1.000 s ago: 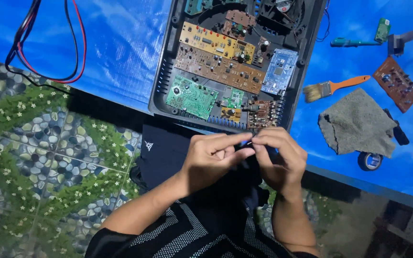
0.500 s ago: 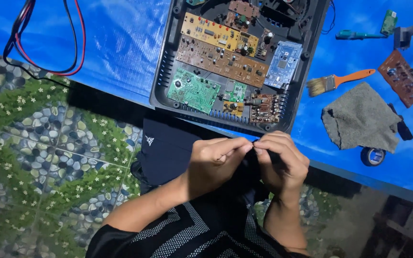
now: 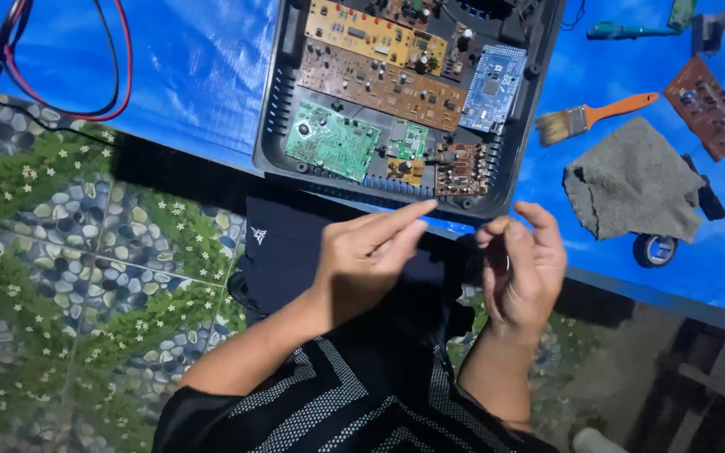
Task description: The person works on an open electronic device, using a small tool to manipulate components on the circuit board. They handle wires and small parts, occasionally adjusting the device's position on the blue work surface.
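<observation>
Left hand (image 3: 362, 260) and right hand (image 3: 522, 264), both open-fingered and holding nothing, apart, just below open casing (image 3: 274, 126) of circuit boards (image 3: 333, 138)

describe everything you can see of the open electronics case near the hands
The open electronics case is a dark grey plastic shell with vent slots along its near rim, lying flat on the blue tarp. Inside sit several circuit boards: green, brown, yellow and blue ones, packed side by side. Its top edge runs out of view. Neither hand touches it; the left hand and right hand hover just below its near edge.
</observation>
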